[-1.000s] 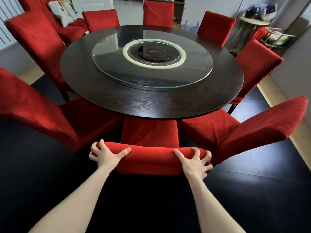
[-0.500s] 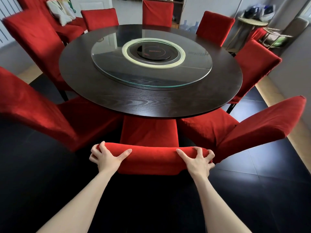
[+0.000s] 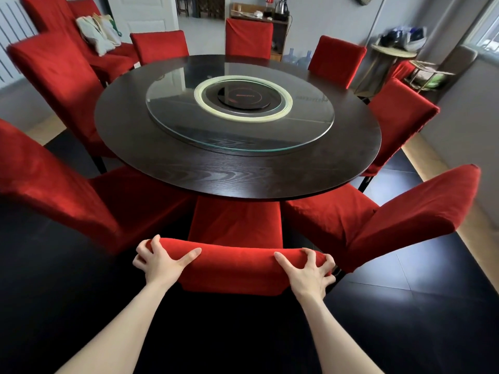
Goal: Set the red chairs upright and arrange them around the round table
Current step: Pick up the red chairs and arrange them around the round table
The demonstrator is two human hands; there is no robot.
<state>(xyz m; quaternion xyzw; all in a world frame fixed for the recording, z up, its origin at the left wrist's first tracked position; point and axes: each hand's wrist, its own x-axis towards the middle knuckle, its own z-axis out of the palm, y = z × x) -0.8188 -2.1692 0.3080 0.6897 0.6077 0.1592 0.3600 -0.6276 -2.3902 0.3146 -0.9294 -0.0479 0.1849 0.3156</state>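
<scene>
The chairs (image 3: 54,76) wear plain red fabric covers, the nearest chair (image 3: 235,268) included; the round table (image 3: 237,176) is dark brown with a pale swirling wood grain. Its glass turntable (image 3: 189,130) is clear with a greenish edge, around a pale yellow ring (image 3: 243,119) and a black disc (image 3: 243,99) marked in red. The floor tiles (image 3: 405,306) are glossy black, the walls (image 3: 472,117) grey.

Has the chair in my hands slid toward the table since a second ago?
No. The chair shows the same strip of seat below the table rim as before.
</scene>
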